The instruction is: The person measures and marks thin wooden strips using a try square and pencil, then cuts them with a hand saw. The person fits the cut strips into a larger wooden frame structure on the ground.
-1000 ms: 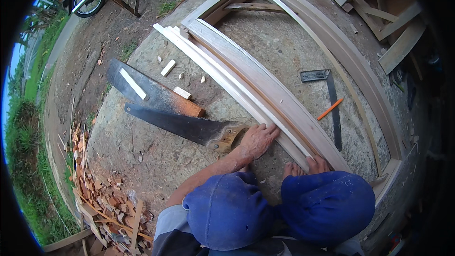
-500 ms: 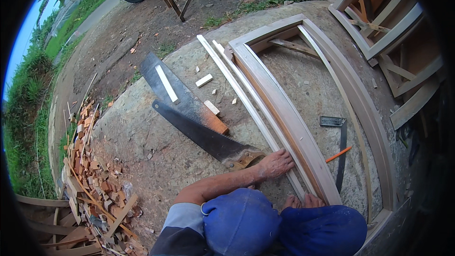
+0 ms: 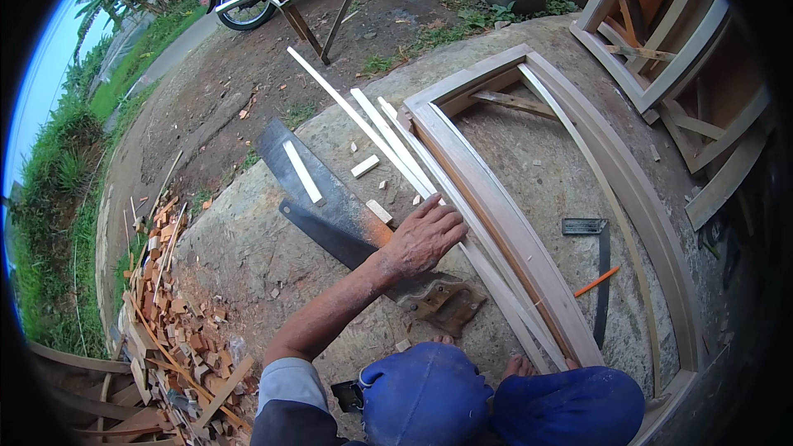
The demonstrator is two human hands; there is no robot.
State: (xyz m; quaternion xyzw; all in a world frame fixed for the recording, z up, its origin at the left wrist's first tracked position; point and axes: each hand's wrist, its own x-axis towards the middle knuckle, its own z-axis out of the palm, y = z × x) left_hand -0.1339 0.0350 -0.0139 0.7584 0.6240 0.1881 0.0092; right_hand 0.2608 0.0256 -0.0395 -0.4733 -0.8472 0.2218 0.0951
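My left hand (image 3: 425,235) reaches in over the slab from the left, its fingers bent down around a long pale wooden strip (image 3: 343,105). Two more pale strips, including a middle strip (image 3: 380,125), lie close beside it along the wooden frame (image 3: 487,182). A handsaw (image 3: 330,235) lies under my left forearm, its wooden handle nearest me. Another wide blade (image 3: 281,142) lies beyond it with a short pale piece (image 3: 302,172) on top. Only a sliver of skin, apparently my right hand (image 3: 571,363), shows at the strips' near ends; my right knee hides the rest.
Inside the frame lie a try square (image 3: 601,272) and an orange pencil (image 3: 596,281). Small offcuts, such as one block (image 3: 365,167), dot the slab. Scrap wood (image 3: 186,322) is heaped at left. More frames (image 3: 661,91) lean at far right; a motorcycle (image 3: 239,0) stands beyond.
My left hand has moved up and left, off the near part of the strips. A third strip now shows, angled away to the far left. The whole view has shifted slightly.
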